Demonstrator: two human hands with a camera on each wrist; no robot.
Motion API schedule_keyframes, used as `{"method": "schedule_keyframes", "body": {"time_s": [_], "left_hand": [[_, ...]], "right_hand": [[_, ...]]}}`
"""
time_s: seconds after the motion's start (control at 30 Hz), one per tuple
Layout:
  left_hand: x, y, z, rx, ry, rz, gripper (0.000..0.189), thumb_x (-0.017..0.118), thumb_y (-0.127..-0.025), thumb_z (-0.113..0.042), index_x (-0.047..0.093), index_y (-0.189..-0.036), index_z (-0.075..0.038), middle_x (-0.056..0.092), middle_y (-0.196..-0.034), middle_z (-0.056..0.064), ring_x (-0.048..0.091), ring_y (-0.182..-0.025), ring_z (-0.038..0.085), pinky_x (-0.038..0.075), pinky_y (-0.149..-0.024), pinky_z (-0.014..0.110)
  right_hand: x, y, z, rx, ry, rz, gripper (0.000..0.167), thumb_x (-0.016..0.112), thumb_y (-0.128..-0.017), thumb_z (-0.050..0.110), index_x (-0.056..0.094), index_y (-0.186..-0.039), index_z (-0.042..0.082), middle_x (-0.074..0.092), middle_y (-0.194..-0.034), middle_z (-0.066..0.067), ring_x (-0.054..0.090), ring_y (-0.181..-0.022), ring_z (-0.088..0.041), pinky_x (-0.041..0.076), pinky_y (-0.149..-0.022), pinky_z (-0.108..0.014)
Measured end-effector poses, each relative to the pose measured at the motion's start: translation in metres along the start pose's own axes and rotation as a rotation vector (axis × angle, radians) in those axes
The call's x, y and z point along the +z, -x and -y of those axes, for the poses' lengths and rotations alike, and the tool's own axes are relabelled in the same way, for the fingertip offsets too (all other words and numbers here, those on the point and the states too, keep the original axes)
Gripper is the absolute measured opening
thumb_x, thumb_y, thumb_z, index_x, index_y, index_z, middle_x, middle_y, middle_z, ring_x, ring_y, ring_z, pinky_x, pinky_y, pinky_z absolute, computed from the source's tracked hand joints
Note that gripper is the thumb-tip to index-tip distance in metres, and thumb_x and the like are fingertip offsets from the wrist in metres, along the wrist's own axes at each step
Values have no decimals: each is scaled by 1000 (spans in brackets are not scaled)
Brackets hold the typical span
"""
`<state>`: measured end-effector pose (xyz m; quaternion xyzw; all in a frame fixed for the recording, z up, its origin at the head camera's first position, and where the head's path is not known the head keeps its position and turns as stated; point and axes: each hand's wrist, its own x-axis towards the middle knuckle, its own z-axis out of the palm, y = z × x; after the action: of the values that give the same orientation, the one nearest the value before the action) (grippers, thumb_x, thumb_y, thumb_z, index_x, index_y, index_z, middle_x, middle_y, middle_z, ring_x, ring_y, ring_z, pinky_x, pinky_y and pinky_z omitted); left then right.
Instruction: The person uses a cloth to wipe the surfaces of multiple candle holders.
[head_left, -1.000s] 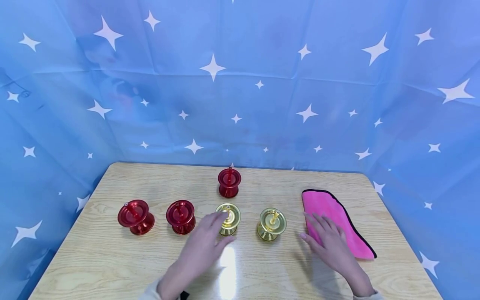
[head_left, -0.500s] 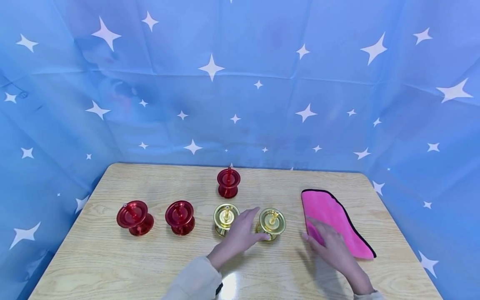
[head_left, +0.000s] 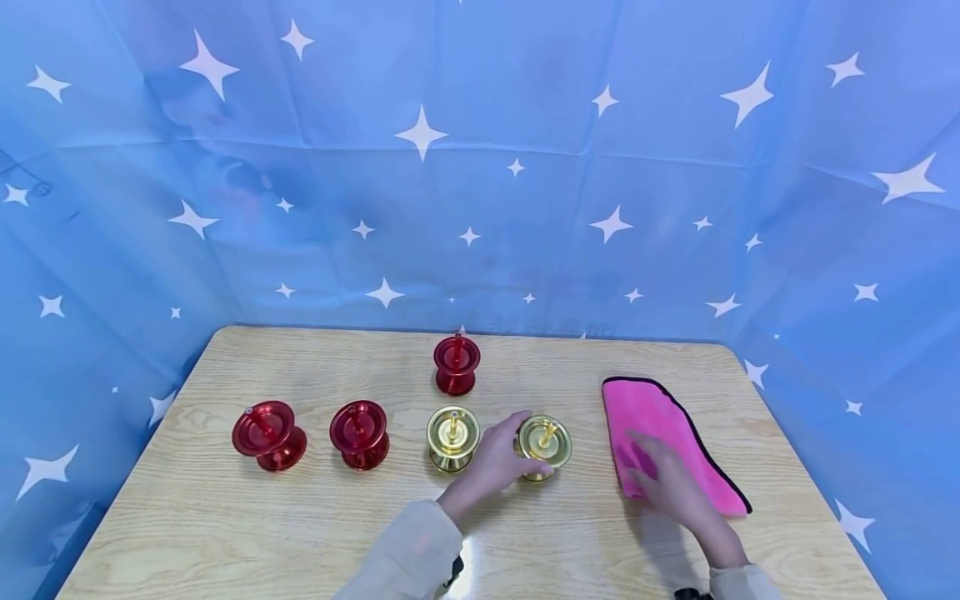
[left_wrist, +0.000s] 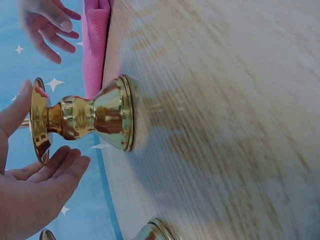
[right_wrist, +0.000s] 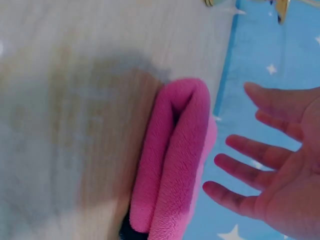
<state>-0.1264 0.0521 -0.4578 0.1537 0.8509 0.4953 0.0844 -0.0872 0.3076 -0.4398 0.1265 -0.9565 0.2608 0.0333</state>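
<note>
Standing upright, the rightmost gold candle holder has the left hand around its top, thumb and fingers parted wide at either side; contact cannot be told. Right of this holder lies a folded pink cloth edged in black, the right hand just apart from it, fingers spread wide. Left of it on the wood-grain table: a second gold candle holder nearest, two red candle holders farther; a third red candle holder behind-left.
</note>
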Motion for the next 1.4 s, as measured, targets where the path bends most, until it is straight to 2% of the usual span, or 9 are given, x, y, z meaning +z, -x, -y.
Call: {"method": "schedule_keyframes", "body": {"time_s": [0.2,0.4,0.67,0.8,0.93,1.03,1.1,1.27,1.4], "left_hand": [[1,2,0,-16,9,7,85,86,-59,-28,46,-129,-5,56,-120,12,51,-111,28,42,-93,39],[2,2,2,-11,7,6,82,85,-60,-29,45,-129,-6,57,-118,12,52,-110,27,43,-92,39],[1,4,2,-14,19,13,84,85,-61,-31,43,-130,-6,56,-121,12,51,-112,27,42,-93,39],[1,3,4,-19,37,11,86,85,-60,-30,42,-130,-7,56,-120,11,51,-112,26,42,-93,39],[2,3,4,-28,56,4,84,86,-60,-28,43,-129,-7,56,-120,12,51,-111,27,42,-93,40],[3,2,4,-36,61,-13,83,86,-60,-26,44,-128,-5,57,-118,12,53,-109,27,43,-92,40],[4,2,5,-42,64,-26,83,86,-59,-25,44,-127,-4,57,-117,13,53,-107,27,43,-91,39],[5,4,5,-32,64,-39,82,86,-59,-23,45,-126,-2,58,-115,14,54,-106,27,44,-91,39],[5,6,4,-33,79,-37,82,86,-59,-21,45,-126,-1,58,-115,14,54,-106,27,43,-91,39]], "right_hand": [[-3,-11,-16,82,36,74,60,73,-69,-4,47,-123,-12,47,-119,-34,41,-111,-51,36,-91,-59],[-1,-15,-22,132,63,161,67,77,-66,2,47,-125,-9,46,-116,-34,42,-107,-50,41,-84,-57],[-5,-10,-23,88,43,173,74,80,-58,1,49,-125,-7,41,-117,-36,39,-107,-50,40,-84,-58],[-2,-9,-24,80,60,169,82,85,-55,10,48,-126,-8,37,-118,-36,37,-107,-51,39,-85,-58],[1,-10,-25,106,55,164,87,86,-54,17,47,-127,-7,37,-119,-35,37,-107,-50,39,-86,-59],[2,-10,-25,115,59,163,85,86,-54,16,48,-127,-6,39,-118,-34,40,-106,-48,40,-84,-57],[4,-11,-26,102,84,144,81,85,-55,14,50,-125,-6,43,-113,-30,46,-99,-41,44,-81,-48],[12,-15,-32,97,111,75,64,76,-60,5,54,-119,-10,51,-100,-19,48,-84,-27,42,-68,-33],[15,-17,-33,94,93,37,53,71,-63,-1,56,-114,-11,54,-96,-17,51,-85,-30,45,-70,-40]]}}
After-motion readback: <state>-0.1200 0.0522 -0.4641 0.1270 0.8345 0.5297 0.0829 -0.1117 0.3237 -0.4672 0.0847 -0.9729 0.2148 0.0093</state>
